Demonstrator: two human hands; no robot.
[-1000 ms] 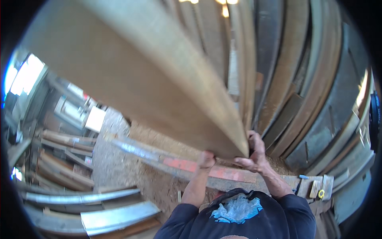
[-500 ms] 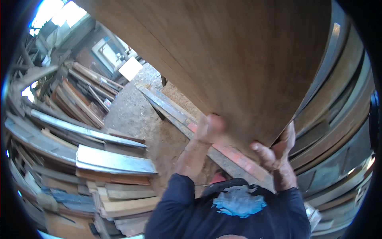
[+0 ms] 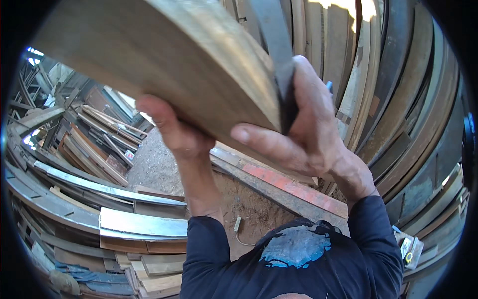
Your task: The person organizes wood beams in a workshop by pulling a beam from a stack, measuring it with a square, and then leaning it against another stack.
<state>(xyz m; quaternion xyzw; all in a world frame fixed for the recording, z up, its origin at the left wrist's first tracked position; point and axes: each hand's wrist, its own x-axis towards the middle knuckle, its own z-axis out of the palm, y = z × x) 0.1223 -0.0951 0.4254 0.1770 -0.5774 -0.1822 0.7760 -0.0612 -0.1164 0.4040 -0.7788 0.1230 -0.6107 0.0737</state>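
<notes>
A broad, thick wooden plank (image 3: 164, 65) is raised in front of me and slants up toward the upper left, its far end cut off by the picture. Its paler, rough edge faces right. My left hand (image 3: 181, 132) grips the near lower side, thumb against the wood and the other fingers hidden behind it. Around the near right corner is my right hand (image 3: 311, 129), its thumb lying along the plank's lower side and its fingers reaching up by the pale edge. A dark grey strip (image 3: 274, 35) runs beside that edge; whether it is held too, I cannot tell.
Below the plank lies a long beam (image 3: 294, 187) with a faded red patch. Boards lean in rows at the right (image 3: 398, 89). Stacked timber fills the left, with a whitish board (image 3: 144, 223) jutting inward. A corded white piece (image 3: 237, 224) rests on the brown ground.
The plank has tilted and turned, so its pale rough edge now shows. Both hands have risen with it; the left has shifted left. The view has swung right, showing more leaning boards.
</notes>
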